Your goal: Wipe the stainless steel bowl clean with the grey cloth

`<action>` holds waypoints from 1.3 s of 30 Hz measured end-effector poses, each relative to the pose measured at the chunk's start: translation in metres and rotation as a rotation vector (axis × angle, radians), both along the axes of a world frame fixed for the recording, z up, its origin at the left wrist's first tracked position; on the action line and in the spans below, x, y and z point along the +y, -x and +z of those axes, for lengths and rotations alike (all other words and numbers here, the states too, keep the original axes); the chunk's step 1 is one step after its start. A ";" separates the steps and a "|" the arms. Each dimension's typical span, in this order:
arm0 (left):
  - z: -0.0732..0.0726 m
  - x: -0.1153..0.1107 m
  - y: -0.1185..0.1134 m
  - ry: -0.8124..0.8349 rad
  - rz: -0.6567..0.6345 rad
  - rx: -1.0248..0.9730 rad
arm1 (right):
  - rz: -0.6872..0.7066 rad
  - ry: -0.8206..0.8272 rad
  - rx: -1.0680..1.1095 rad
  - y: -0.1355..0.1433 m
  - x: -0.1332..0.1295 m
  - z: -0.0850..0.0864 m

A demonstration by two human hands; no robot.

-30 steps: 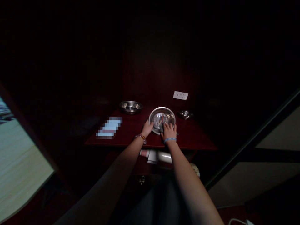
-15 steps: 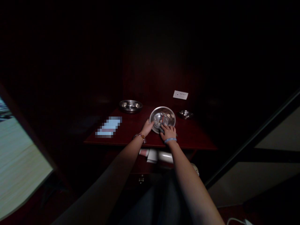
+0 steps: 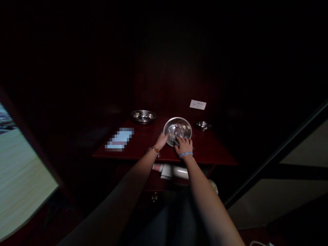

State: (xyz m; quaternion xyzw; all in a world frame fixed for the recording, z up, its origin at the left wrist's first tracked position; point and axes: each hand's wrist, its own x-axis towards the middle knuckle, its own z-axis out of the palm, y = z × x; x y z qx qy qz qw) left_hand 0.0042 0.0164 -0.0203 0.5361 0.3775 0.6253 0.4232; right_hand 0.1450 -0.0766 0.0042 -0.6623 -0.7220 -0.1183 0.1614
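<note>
Working from the left, you had a pale wood-grained tabletop (image 3: 25, 181) at the edge of a very dark room. Ahead stood a dark-red desk (image 3: 143, 138) with a straight front edge. On its left lay a pale patch (image 3: 119, 139), pixelated beyond identification; behind it sat a steel basin (image 3: 143, 118), upright. Your left hand (image 3: 161, 140) gripped the left rim of a tilted steel bowl (image 3: 182, 127) at mid-desk. A white cylinder (image 3: 180, 172) lay below the desktop. Your right hand (image 3: 184, 146) rested over the bowl's lower right; whether its fingers were closed on anything could not be determined. A white socket plate (image 3: 198, 104) was mounted on the back wall, above a small steel dish (image 3: 203, 126). Far right, a pale panel (image 3: 304, 148) bordered a dark slanting bar.
</note>
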 end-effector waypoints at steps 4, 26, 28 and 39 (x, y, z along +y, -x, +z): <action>-0.003 0.002 0.000 -0.012 0.005 0.023 | -0.040 -0.025 -0.009 0.004 0.003 0.001; 0.003 -0.006 0.000 -0.010 0.014 0.067 | -0.063 -0.036 -0.056 0.008 0.001 0.002; 0.004 -0.007 0.000 -0.022 0.007 0.066 | -0.058 -0.041 -0.053 0.008 0.001 0.003; 0.003 -0.004 0.000 -0.013 0.015 0.056 | -0.051 -0.029 -0.051 0.009 0.001 0.004</action>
